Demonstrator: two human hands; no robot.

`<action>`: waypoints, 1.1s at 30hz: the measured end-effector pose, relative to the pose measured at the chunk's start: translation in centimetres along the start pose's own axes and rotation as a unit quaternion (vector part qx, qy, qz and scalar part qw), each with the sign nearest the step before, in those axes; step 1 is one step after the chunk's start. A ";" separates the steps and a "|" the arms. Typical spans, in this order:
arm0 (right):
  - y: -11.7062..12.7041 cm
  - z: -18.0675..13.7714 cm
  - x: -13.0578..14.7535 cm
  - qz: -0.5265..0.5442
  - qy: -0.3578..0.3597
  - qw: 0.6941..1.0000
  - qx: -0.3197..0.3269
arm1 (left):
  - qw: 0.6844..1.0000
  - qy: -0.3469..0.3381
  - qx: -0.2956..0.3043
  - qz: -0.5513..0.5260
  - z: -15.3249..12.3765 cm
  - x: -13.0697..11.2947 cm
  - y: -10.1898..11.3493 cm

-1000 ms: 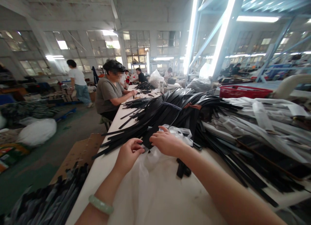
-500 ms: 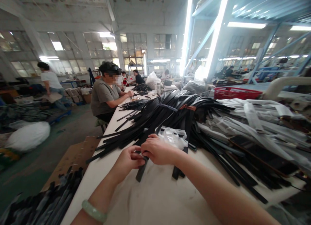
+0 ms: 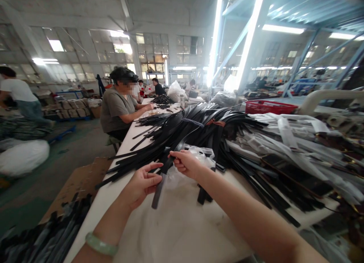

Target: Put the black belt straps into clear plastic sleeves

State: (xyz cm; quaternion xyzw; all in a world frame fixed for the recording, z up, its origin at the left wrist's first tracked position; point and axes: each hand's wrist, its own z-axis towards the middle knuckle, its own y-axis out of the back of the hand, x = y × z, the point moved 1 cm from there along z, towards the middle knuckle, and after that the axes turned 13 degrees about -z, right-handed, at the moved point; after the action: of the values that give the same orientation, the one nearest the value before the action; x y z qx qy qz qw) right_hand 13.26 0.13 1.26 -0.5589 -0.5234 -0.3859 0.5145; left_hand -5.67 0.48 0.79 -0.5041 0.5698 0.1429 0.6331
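Observation:
A black strap [image 3: 158,189] hangs between both of my hands over the white table [image 3: 182,229]. My left hand [image 3: 141,184], with a green bangle on its wrist, pinches the strap near its lower end. Further up the same strap, my right hand [image 3: 185,163] is closed around it. Just behind the right hand lies a crumpled clear plastic bag [image 3: 203,155]. Beyond it spreads a large heap of black straps [image 3: 199,130].
White and grey straps [image 3: 295,141] are piled at the right, with a red crate [image 3: 270,107] behind. A seated person [image 3: 116,105] works further along the table's left side. Cardboard [image 3: 76,185] and dark straps [image 3: 42,238] lie on the floor at the left.
Both hands have drawn one black strap out of the heap toward me, and they have moved apart along it. The camera has turned slightly right; the walking person has moved left.

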 end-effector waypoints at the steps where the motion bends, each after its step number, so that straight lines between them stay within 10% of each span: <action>1: -0.6 -0.2 -0.3 -0.005 0.009 1.000 -0.005 | 1.000 0.001 -0.007 0.005 0.1 0.1 0.1; 8: -4.4 -2.3 -1.2 -0.127 0.084 0.988 0.002 | 1.000 -0.003 -0.008 0.001 0.4 0.2 0.7; 16: -2.8 -1.7 -0.5 -0.078 0.131 0.988 -0.042 | 0.970 0.213 0.118 -0.024 -1.4 1.2 -0.5; 24: -0.8 -1.5 1.0 0.070 0.114 0.991 0.013 | 0.948 0.250 0.197 -0.025 -2.1 0.6 -1.0; 33: -2.9 -2.3 0.2 -0.203 0.239 0.947 -0.071 | 0.948 0.249 0.187 -0.065 -1.8 0.8 -0.9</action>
State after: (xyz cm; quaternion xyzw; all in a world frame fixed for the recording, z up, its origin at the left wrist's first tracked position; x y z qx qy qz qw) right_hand 10.73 -2.31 2.37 -0.3675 -0.4583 -0.6405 0.4946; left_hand -5.74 -1.70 0.78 -0.4318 0.6920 -0.1377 0.5619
